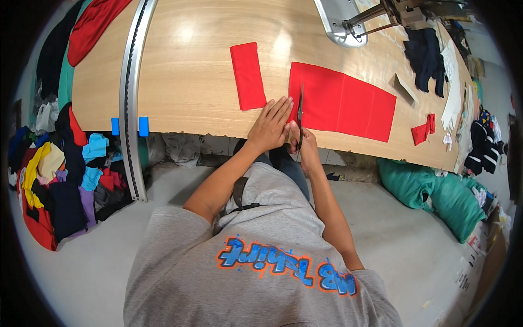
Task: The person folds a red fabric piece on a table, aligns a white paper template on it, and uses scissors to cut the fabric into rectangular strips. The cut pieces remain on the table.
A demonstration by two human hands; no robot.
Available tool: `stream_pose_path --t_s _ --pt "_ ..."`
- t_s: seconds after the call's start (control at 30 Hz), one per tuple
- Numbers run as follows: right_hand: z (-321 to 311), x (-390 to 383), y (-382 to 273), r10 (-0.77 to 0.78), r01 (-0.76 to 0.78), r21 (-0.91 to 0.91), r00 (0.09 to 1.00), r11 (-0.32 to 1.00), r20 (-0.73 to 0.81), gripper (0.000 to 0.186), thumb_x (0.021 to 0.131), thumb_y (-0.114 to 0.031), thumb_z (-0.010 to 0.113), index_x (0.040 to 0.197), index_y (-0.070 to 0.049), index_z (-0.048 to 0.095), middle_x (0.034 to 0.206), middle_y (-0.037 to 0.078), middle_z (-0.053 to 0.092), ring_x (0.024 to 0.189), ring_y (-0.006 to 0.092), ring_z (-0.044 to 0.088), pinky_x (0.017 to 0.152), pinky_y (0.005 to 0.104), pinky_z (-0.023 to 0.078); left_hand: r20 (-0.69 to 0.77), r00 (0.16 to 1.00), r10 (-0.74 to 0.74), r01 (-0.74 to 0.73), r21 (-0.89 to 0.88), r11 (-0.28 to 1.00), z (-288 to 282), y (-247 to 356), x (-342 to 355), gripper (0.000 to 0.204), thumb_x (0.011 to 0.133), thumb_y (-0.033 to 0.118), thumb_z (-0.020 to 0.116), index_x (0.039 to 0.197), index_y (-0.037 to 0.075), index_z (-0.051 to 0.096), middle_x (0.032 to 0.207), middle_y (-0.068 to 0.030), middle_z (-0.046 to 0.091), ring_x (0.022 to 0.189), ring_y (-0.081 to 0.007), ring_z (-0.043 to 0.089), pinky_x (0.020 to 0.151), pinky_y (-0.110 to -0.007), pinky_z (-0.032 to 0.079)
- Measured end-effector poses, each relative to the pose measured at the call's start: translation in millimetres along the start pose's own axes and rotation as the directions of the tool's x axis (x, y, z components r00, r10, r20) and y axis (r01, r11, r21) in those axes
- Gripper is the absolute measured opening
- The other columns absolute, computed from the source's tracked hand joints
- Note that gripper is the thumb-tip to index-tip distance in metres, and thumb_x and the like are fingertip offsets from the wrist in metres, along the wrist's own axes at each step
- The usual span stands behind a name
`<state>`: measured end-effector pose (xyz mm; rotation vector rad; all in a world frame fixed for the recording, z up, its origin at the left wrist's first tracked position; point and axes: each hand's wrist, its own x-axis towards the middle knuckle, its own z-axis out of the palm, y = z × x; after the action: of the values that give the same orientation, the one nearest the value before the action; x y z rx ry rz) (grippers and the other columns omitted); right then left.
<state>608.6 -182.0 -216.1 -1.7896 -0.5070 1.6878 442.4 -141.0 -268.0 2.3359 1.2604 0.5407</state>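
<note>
A long piece of red fabric (357,103) lies flat on the wooden table, with faint lines across it. My right hand (306,144) grips a pair of scissors (300,111) at the table's near edge. Their blades point away from me, along the fabric's left end. My left hand (272,124) rests with fingers stretched out at the near left corner of that fabric, close to the scissors. Just beyond its fingertips, to the left, lies a separate narrow strip of red fabric (248,76). How far the blades are spread I cannot tell.
A metal rail (133,71) with blue end pieces crosses the table at left. A metal machine base (340,24) stands at the far right. Dark cloth (425,60) and a red scrap (423,129) lie right. Colourful fabric piles (65,185) and green sacks (430,191) are on the floor.
</note>
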Motion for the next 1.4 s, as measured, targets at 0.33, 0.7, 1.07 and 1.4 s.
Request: stream_pose_path --t_s 0.33,0.7,1.07,1.4 --pt "6 4 -7 0.004 -0.001 0.059 0.999 0.998 -0.050 0.042 0.102 -0.048 0.084 0.090 -0.013 0.064 0.064 -0.007 0.049 0.048 0.0041 0.044 0.046 0.0225 0.032 0.007 1.000 0.011 -0.012 0.013 1.000 0 -1 1 0.068 0.108 0.028 0.056 0.167 -0.004 0.045 0.178 -0.0157 0.041 0.168 -0.0285 0.031 0.139 -0.050 0.021" --pt "6 22 -29 -0.004 0.004 0.047 1.000 0.999 -0.003 0.049 0.104 -0.057 0.078 0.086 -0.015 0.060 0.067 -0.005 0.050 0.054 0.0074 0.050 0.050 0.0255 0.037 -0.038 0.999 0.024 -0.024 -0.003 1.000 0 -1 1 0.065 0.105 0.026 0.062 0.162 -0.004 0.050 0.175 -0.0168 0.044 0.167 -0.0302 0.034 0.137 -0.053 0.026" --pt "2 31 -29 0.001 0.001 0.033 0.999 0.999 -0.034 0.044 0.102 -0.049 0.084 0.086 -0.016 0.059 0.066 -0.005 0.052 0.051 0.0062 0.049 0.047 0.0250 0.037 -0.035 0.999 0.023 -0.023 0.007 1.000 -4 1 2 0.067 0.102 0.025 0.064 0.161 -0.004 0.052 0.173 -0.0177 0.047 0.165 -0.0311 0.036 0.136 -0.054 0.028" --pt "6 45 -45 -0.036 0.038 0.050 0.998 0.998 -0.050 0.048 0.101 -0.048 0.085 0.081 -0.014 0.057 0.065 -0.004 0.052 0.049 0.0061 0.046 0.045 0.0252 0.035 -0.071 0.997 0.023 -0.023 0.000 1.000 -1 1 2 0.064 0.101 0.025 0.066 0.156 -0.007 0.058 0.167 -0.0199 0.054 0.164 -0.0307 0.040 0.134 -0.054 0.029"
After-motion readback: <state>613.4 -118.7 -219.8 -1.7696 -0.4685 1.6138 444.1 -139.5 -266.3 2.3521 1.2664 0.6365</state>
